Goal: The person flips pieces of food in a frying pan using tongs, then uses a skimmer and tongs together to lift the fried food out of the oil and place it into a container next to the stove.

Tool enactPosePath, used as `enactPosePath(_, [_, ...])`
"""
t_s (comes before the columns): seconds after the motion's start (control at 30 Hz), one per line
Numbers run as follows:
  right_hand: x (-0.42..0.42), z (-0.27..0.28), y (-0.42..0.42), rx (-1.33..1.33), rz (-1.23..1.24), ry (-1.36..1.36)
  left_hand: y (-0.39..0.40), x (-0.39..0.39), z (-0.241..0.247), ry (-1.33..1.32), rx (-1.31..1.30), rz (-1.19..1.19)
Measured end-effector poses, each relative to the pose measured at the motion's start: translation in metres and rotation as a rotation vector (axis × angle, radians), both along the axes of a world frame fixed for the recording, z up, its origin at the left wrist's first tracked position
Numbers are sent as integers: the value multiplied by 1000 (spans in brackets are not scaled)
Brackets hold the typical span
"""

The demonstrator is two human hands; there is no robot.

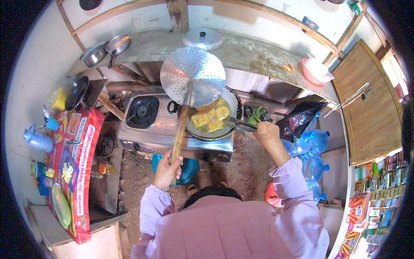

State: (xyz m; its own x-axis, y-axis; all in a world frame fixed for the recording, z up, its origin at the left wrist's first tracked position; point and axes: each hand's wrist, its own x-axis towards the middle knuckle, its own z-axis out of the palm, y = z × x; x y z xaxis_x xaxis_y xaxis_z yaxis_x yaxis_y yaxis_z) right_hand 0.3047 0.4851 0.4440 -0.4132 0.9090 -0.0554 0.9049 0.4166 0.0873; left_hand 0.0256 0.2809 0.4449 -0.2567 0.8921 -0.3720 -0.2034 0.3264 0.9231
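My left hand (168,168) grips the wooden handle of a large perforated metal skimmer (190,69), whose round disc is raised over the back left of the frying pan. My right hand (267,132) is closed around the dark handle of a spatula (241,124); its blade reaches the right edge of the food. Several golden pieces of frying food (210,118) lie in bubbling oil in the wide pan (233,100). That pan stands on the right burner of a steel two-burner gas stove (155,142). The skimmer's disc hides part of the pan's rim. The left burner (142,110) is bare.
A concrete ledge (242,48) behind the stove holds a round metal lid (202,39), small pans (118,45) and a pink bowl (313,76). At left, a shelf with a red banner (84,194) carries a blue jug (40,140). Water bottles (313,168) and a black bag (297,121) are at right.
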Motion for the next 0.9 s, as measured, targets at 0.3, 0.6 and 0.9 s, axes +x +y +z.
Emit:
enactPosePath(0.3, [-17,-13,12,73,91,-30,-6,7,-14,-34,-38,-2])
enactPosePath(0.6, [-9,43,5,119,64,21,-10,8,-31,88,-113,46])
enactPosePath(0.9, [-16,36,7,93,10,-23,-5,8,-49,28,-126,16])
